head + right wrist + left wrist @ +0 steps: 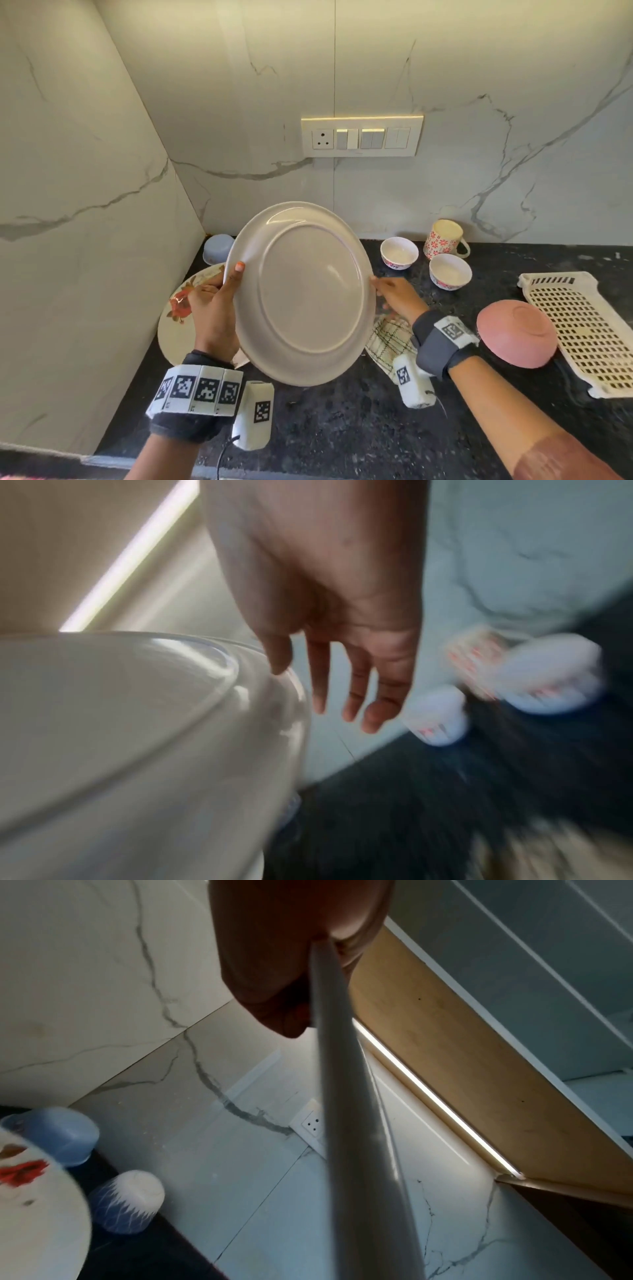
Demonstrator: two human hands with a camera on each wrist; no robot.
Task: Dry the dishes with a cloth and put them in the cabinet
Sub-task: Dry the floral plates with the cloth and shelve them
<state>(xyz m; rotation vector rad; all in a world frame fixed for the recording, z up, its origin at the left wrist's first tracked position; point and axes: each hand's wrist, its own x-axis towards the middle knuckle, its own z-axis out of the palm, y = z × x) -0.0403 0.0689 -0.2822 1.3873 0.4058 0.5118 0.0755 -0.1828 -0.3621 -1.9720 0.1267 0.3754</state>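
A plain white plate (301, 291) is held up on edge above the black counter, its underside facing me. My left hand (219, 301) grips its left rim, thumb on the underside; in the left wrist view the plate (346, 1096) runs edge-on from the left hand (274, 961). My right hand (394, 294) sits at the right rim with straight fingers; in the right wrist view the right hand (335, 674) has a fingertip on the plate (137, 723) rim, the other fingers free. A checked cloth (390, 339) lies on the counter under my right wrist.
A floral plate (181, 308) lies at the left, with a blue bowl (217, 248) behind it. Two small white bowls (399, 253) (450, 271) and a floral mug (443, 238) stand at the back right. An upturned pink bowl (517, 332) rests on a white drying rack (582, 329).
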